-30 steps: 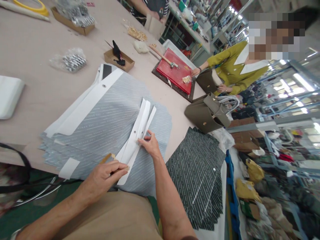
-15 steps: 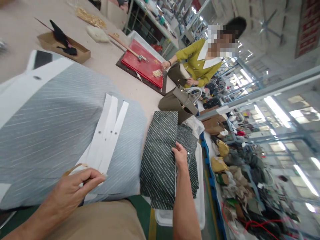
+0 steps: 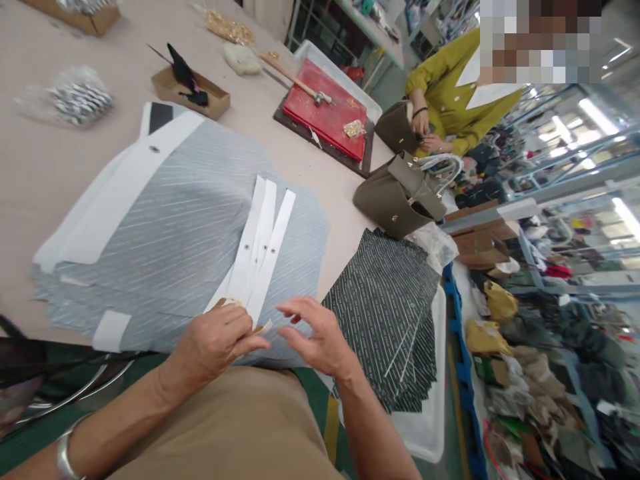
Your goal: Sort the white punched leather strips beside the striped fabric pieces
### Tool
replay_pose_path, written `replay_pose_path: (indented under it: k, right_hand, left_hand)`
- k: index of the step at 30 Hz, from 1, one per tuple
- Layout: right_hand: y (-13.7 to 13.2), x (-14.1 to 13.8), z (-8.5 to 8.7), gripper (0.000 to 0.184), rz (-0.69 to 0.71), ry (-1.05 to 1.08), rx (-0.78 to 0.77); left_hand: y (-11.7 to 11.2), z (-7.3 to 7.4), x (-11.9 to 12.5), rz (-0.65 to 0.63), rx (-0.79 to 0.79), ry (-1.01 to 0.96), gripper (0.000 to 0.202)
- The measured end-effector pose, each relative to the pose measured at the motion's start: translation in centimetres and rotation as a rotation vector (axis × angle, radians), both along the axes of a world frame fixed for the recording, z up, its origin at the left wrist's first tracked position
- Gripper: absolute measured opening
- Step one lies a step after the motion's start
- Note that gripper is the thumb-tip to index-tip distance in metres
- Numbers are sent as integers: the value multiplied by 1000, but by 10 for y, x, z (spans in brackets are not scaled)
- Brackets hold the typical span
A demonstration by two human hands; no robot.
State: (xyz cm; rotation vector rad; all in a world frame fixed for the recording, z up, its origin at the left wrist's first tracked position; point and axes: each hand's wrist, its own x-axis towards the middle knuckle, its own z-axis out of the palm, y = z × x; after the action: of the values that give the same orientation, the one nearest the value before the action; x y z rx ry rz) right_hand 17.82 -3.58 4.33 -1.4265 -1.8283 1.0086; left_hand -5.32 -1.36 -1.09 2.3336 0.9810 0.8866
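My left hand (image 3: pixel 220 337) is closed around a crumpled tan-and-white strip (image 3: pixel 264 328), whose end pokes out past the fingers. Its exact kind I cannot make out. Just to the right, my right hand (image 3: pixel 317 333) has thumb and fingers apart and holds nothing. Below both hands lies a stack of grey-blue striped fabric panels (image 3: pixel 185 193) with white edge bands. Several white strips with metal snaps (image 3: pixel 259 247) fan out across it. Dark printed panels (image 3: pixel 380 307) are piled to the right of my right hand, over a white plastic bin (image 3: pixel 430 427).
Beyond the panels stand an olive handbag (image 3: pixel 387 200) and a red slab (image 3: pixel 325 110) with a hammer (image 3: pixel 300 85) on it. A co-worker in a yellow-green top (image 3: pixel 445 80) handles another bag (image 3: pixel 399 127). A cardboard tray (image 3: pixel 215 107) and a bag of metal parts (image 3: pixel 80 100) lie at far left.
My right hand has come off the dark panels and moved left, close to my left hand. The top dark panel now lies flat on its pile. The view has shifted left.
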Motion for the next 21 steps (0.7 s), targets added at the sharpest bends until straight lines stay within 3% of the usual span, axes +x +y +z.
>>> replay_pose_path:
  k: [4,11,17,21]
  right_hand:
    - [13,-31,-2,19,231,-56,58]
    - [23,-41,-16,9,300,-194,116]
    - [24,-55,-27,11,248,-321,213]
    - [28,-70,-36,13,46,-235,200]
  left_hand:
    - [-2,-1,-6,-4,-29,13,47]
    - [-7,-18,-20,87,-330,-10,31]
    - [5,-15,-25,7,-513,-77,23]
    - [15,-7,-21,145,-549,-85,27]
